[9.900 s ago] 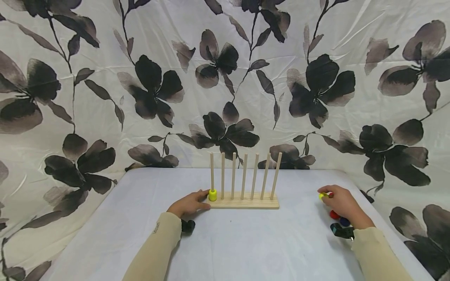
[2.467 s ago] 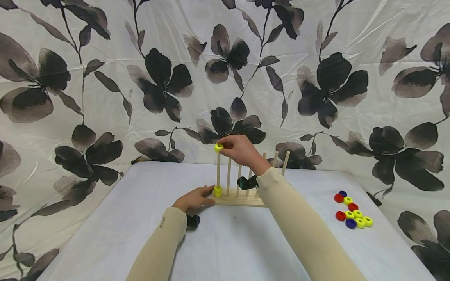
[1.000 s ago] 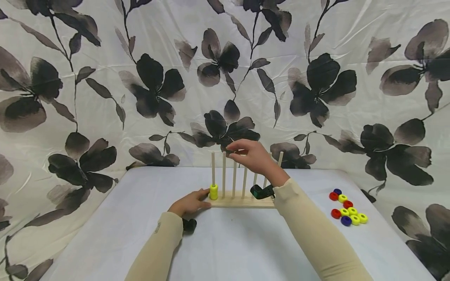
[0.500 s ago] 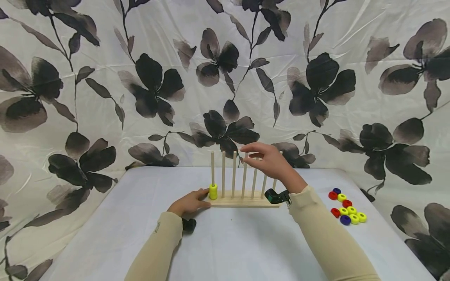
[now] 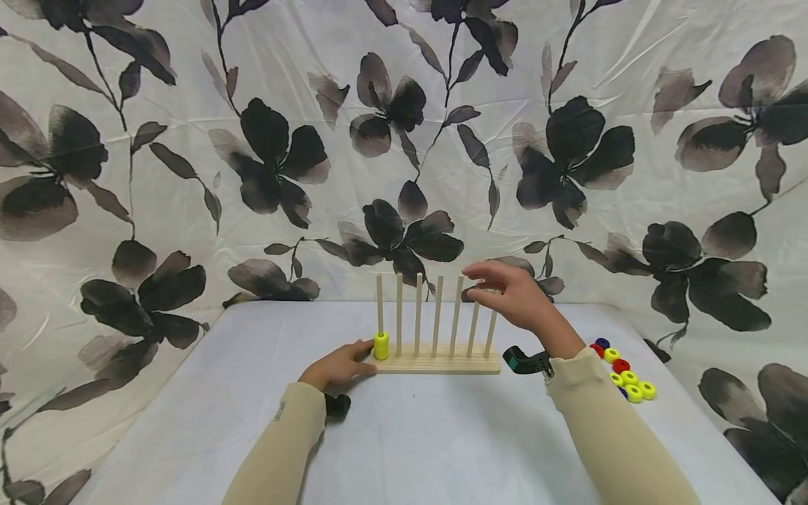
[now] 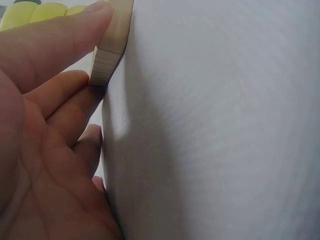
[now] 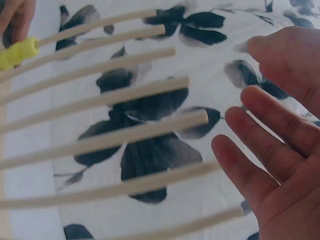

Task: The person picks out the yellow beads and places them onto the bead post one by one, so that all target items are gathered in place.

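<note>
A wooden peg stand with a row of upright pegs stands on the white table. Its leftmost peg carries a short stack of yellow beads. My left hand holds the left end of the base; in the left wrist view the thumb lies on one side and fingertips meet the wood on the other. Beside the tops of the right-hand pegs, my right hand hovers in the air with nothing in it. Its fingers are spread and loosely bent.
Loose beads lie at the table's right side: red, yellow and blue, some partly hidden behind my right forearm. A floral cloth hangs behind the table's far edge.
My right hand brought a yellow bead from the right side to the leftmost peg and let it go, making the stack taller. Since then it has moved right. My left hand has stayed put.
</note>
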Demonstrator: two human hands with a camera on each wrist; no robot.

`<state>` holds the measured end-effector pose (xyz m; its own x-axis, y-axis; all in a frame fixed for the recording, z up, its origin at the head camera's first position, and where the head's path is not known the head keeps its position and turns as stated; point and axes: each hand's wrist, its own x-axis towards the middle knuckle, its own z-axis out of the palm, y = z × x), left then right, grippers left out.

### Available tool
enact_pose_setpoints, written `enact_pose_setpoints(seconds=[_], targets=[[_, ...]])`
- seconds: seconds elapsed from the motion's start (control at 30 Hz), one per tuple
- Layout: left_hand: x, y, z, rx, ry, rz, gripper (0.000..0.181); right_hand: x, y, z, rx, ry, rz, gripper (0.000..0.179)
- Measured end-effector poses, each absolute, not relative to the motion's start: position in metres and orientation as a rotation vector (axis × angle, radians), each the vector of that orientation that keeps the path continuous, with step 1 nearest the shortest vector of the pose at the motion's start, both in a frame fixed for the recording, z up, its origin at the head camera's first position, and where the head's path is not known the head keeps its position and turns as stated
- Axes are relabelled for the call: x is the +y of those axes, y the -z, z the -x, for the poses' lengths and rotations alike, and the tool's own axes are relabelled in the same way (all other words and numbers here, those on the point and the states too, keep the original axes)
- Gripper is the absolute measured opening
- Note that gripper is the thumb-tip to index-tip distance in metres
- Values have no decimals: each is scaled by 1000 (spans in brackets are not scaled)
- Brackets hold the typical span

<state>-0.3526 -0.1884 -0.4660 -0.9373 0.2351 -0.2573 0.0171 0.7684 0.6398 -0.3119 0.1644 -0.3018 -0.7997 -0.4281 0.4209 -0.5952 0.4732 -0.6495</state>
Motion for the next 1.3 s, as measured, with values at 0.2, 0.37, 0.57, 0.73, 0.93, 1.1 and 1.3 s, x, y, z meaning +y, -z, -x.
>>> enact_pose_setpoints(seconds=[0.2,0.37,0.57,0.73,0.93,1.1,1.3], targets=[[-189,466,352,2650,-946,-211,72,183,306,310,-2536,-1203,-802,41],[-190,467,353,2658,-942,-221,72,198,309,310,-2528,-1206,-750,38],[-190,468,353,2656,-944,-212,72,213,311,307,-2548,-1189,-690,39],[-189,468,353,2654,-940,-210,72,225,312,305,-2584,-1198,-613,43],[-189,468,354,2644,-950,-196,73,241,318,307,-2636,-1166,-507,48],[-189,469,354,2643,-949,-195,73,251,326,311,-2638,-1166,-454,49],[-189,469,355,2640,-946,-188,73,264,335,314,-2629,-1171,-411,49]])
